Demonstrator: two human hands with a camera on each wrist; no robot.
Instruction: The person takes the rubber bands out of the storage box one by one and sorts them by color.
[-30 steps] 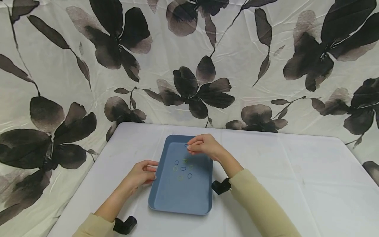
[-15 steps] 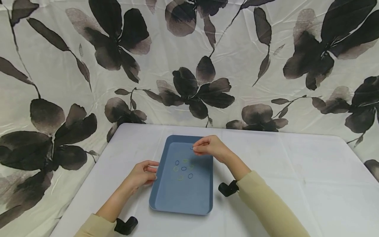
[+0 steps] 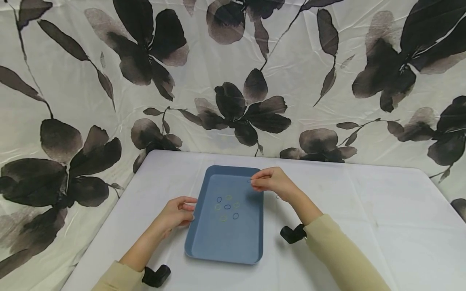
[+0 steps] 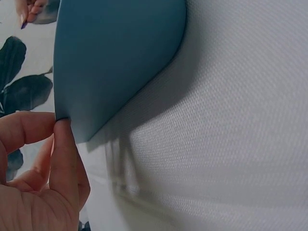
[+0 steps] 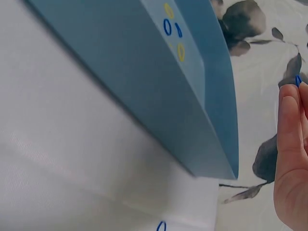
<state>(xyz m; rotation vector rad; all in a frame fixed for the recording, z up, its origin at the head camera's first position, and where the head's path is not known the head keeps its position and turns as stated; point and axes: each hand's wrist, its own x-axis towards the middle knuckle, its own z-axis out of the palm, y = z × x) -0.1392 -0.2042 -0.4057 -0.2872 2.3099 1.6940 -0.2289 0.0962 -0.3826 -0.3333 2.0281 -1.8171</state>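
My right hand [image 3: 274, 182] pinches a small blue rubber band [image 5: 298, 80] between thumb and fingertips, above the far right rim of the blue tray [image 3: 223, 242]. My left hand [image 3: 176, 213] grips the tray's left rim; in the left wrist view its thumb and index finger [image 4: 29, 127] meet at that edge. Several thin rubber bands lie loosely grouped in the middle of the tray, among them a blue one [image 3: 227, 207] and a yellow one [image 3: 223, 218]. Another blue band [image 5: 161, 226] lies on the white cloth right of the tray, partly hidden by my right wrist in the head view.
A white cloth [image 3: 349, 226] covers the table under the tray. Behind it hangs a pale curtain [image 3: 204, 52] with dark flowers. Black wrist mounts [image 3: 293, 234] stick out below both of my wrists.
My right hand has moved right with the blue rubber band, from over the tray's far middle to its right rim. The band on the cloth has come into view. My left hand stays put.
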